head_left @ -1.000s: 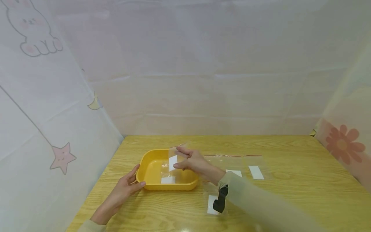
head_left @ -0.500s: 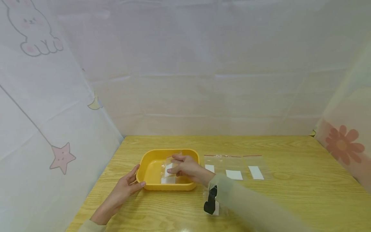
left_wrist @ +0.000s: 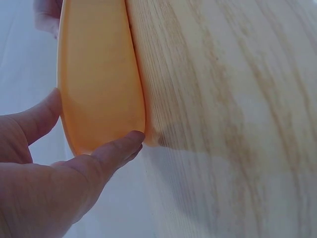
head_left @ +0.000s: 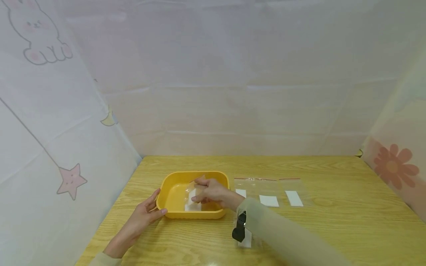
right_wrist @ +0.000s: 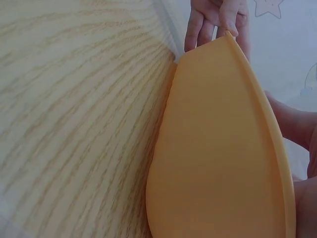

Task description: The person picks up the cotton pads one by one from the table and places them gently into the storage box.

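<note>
My left hand (head_left: 141,218) grips the left near corner of a yellow plastic tray (head_left: 179,214), thumb at the near wall and fingers along the left end. Reaching into the tray, my right hand (head_left: 213,194) pinches a clear zip bag (head_left: 192,195) with a red seal line and a white rectangle in it. The bag is low in the tray and overlaps another white rectangle (head_left: 193,207) lying on the tray floor. In the right wrist view the tray's outer wall (right_wrist: 213,139) hides the bag and most of the right hand.
Right of the tray, more clear zip bags with white rectangles lie on the wooden table (head_left: 332,221): one at the far right (head_left: 294,198), one beside it (head_left: 269,201), and one under the right forearm (head_left: 246,240). Patterned white cloth (head_left: 233,92) surrounds the table.
My right hand has moved down and slightly left, lowering the zip bag from above the rim into the tray. The left hand and the tray have stayed in place.
</note>
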Demonstrator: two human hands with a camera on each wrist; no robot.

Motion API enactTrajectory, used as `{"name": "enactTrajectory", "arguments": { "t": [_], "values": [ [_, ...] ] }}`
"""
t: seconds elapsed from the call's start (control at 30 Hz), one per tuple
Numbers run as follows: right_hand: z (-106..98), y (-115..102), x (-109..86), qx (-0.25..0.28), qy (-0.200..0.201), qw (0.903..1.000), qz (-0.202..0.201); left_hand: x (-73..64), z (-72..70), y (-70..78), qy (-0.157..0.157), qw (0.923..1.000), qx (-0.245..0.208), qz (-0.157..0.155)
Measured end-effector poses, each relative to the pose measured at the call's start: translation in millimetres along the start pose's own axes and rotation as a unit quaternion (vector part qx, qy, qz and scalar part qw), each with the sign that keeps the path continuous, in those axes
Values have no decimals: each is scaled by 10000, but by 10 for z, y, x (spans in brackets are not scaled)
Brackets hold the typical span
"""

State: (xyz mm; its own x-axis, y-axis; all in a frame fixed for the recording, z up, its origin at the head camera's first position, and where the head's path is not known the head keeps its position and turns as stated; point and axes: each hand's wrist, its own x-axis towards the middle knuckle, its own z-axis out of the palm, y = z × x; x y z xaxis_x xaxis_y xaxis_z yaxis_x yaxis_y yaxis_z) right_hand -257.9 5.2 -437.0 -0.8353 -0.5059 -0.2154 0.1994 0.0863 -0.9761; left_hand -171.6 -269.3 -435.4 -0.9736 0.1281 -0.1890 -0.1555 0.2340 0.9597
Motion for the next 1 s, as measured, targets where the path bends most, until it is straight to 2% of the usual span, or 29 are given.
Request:
{"name": "enactTrajectory", "arguments": {
  "t": [0.3, 0.5, 0.63, 0.8, 1.0],
  "values": [
    [-38, -7, -5, -574, -486, 9972, 48, -4, -3, 2, 45, 10000, 42, -37],
    [-55, -45, -34, -1050, -759, 9914, 191, 2, -2, -12, 8, 10000, 9, -1],
    [-68, -100, -77, -1507, -922, 9839, 290, 9, -9, -30, -40, 10000, -8, 8],
    [-147, -230, -149, -2119, -1149, 9694, 470, 11, -11, -36, -141, 9999, 14, 62],
    [-284, -422, -273, -2677, -1340, 9523, 587, 15, -9, -30, -65, 10000, 13, 43]
  ]
}}
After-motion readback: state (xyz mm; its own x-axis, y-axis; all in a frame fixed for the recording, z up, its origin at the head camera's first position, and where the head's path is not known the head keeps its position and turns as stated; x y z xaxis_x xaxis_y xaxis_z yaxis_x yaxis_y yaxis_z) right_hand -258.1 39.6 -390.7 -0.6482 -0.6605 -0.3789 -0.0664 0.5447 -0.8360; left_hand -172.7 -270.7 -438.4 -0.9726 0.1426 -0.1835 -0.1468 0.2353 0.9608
